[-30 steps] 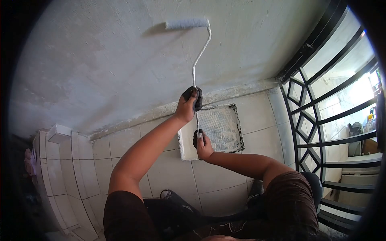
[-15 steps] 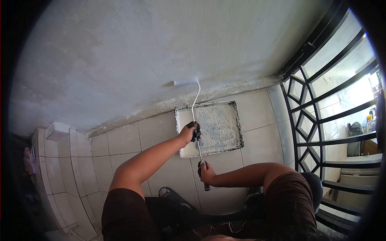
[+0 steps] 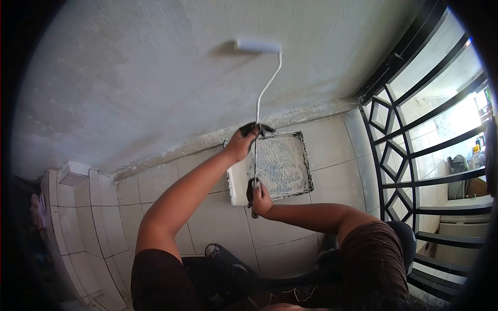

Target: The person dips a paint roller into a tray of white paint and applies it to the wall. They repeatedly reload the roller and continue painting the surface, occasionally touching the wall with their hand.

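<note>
Both my hands are on one long-handled paint roller (image 3: 258, 106) with a thin white rod. My left hand (image 3: 246, 141), its fingers dark as if gloved or stained, is closed round the middle of the rod above the tray's far edge. Lower down, my right hand (image 3: 259, 197) grips the handle end over the near part of the tray. The white roller sleeve (image 3: 258, 46) is up at the grey wall (image 3: 171, 62), casting a shadow to its left. Beneath the rod, a paint tray (image 3: 309, 171) with dark, paint-crusted edges and white paint in it lies on the floor.
White floor tiles (image 3: 280, 223) run up to a rough ledge (image 3: 311, 111) at the wall's foot. Tiled steps (image 3: 83, 207) rise at the left. A black metal grille (image 3: 399, 181) stands at the right, with household items behind it. My shoe (image 3: 213, 250) is below the tray.
The roller has moved up the wall, its sleeve now higher and slightly further right. Both hands have moved forward with it, the right one from below the tray to over its near edge.
</note>
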Motion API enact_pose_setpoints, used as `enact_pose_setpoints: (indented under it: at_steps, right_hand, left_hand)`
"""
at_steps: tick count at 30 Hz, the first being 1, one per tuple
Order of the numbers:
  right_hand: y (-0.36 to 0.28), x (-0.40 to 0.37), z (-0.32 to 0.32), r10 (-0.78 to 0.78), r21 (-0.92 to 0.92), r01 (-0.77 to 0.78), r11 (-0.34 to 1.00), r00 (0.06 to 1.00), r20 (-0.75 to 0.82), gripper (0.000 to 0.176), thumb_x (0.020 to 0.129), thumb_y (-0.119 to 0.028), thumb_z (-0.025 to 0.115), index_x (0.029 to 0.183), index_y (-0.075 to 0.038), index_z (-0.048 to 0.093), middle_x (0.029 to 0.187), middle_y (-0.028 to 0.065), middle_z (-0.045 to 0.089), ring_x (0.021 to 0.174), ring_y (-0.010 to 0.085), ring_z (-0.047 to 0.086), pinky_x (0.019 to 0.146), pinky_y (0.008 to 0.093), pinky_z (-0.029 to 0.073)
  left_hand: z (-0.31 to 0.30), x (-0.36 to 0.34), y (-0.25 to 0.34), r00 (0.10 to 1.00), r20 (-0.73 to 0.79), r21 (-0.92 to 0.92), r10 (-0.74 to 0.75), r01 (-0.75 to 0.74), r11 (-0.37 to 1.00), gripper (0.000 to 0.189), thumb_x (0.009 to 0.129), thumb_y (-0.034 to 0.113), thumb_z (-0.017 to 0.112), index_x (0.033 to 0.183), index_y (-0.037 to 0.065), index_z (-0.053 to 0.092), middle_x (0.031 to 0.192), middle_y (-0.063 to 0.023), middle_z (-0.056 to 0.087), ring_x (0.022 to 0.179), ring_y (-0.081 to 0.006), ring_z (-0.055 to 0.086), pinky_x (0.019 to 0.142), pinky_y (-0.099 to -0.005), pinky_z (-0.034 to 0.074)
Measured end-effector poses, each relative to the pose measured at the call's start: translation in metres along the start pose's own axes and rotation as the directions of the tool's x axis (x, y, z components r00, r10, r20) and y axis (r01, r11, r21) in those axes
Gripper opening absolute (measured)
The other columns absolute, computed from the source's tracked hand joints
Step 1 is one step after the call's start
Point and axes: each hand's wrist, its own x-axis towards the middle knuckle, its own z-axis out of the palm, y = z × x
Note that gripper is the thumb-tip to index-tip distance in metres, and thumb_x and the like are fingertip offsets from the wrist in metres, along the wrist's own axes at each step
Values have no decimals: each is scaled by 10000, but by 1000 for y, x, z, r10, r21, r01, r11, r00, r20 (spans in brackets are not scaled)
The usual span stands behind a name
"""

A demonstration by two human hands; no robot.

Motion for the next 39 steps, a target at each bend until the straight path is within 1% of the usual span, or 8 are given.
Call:
enact_pose_setpoints:
  at_steps: [5, 11, 20, 26, 27, 29, 35, 39]
  right_hand:
    - [-16, 30, 11, -130, 165, 126, 978, 992, 9, 431, 1013, -258, 390, 1402, -74, 359, 821, 48, 525, 616, 81, 475, 547, 243, 432]
    - [-8, 49, -5, -414, -82, 410, 909, 910, -38, 380, 1004, -202, 370, 1291, 41, 426, 975, 131, 585, 884, 219, 533, 814, 343, 446]
    - [-93, 53, -5, -656, -224, 668, 710, 743, 133, 303, 979, -190, 389, 1142, 54, 461, 725, 95, 481, 671, 184, 454, 638, 327, 421]
    - [-36, 33, -16, -453, -390, 434, 812, 890, 48, 373, 947, -148, 401, 1238, 83, 431, 788, 146, 550, 724, 237, 515, 692, 364, 447]
    - [-22, 24, -23, -386, -416, 368, 832, 921, 42, 391, 951, -160, 409, 1255, 86, 426, 797, 155, 555, 735, 247, 524, 706, 371, 450]
    - [18, 7, -43, -269, -461, 252, 851, 963, 29, 404, 961, -185, 415, 1258, 88, 430, 809, 169, 563, 749, 262, 535, 723, 379, 454]
    - [69, -25, -68, 61, -426, -46, 904, 998, 22, 354, 991, -258, 378, 1114, 51, 497, 801, 176, 576, 732, 292, 547, 712, 403, 457]
    - [78, -39, -70, 126, -465, -119, 877, 992, -17, 317, 998, -285, 361, 989, -3, 505, 752, 152, 562, 686, 276, 544, 670, 414, 451]
  left_hand:
    - [-9, 37, 40, 998, 34, -114, 48, -44, 992, 399, 977, 397, 529, 974, 7, 612, 805, 12, 557, 792, -97, 446, 765, -266, 412]
    - [0, 43, 39, 993, 18, -170, 114, -109, 979, 386, 988, 387, 513, 946, 12, 596, 796, 44, 506, 779, -89, 406, 735, -242, 380]
    - [-38, 56, 80, 965, 9, -166, 264, -259, 952, 358, 1001, 353, 494, 995, 12, 601, 850, 19, 539, 814, -89, 433, 781, -235, 395]
    - [-30, 35, -13, 990, 73, -1, 120, -120, 993, 348, 985, 336, 518, 1077, 17, 623, 1004, -80, 656, 946, -173, 579, 910, -329, 429]
    - [-18, 18, -16, 974, 49, -5, 222, -222, 975, 356, 978, 347, 529, 1088, 20, 620, 1012, -86, 653, 957, -171, 574, 911, -320, 429]
    - [-8, -3, -55, 965, 212, 22, -152, 151, 988, 354, 1007, 334, 473, 1170, 45, 595, 1099, -73, 636, 1057, -170, 541, 978, -326, 392]
    - [41, -47, -143, 905, 222, -99, -364, 392, 915, 345, 995, 383, 488, 1009, 64, 616, 870, 1, 615, 793, -107, 518, 746, -275, 437]
    - [43, -52, -108, 737, 265, -39, -621, 652, 757, 339, 986, 410, 493, 964, 104, 636, 802, 27, 613, 710, -89, 516, 641, -268, 430]
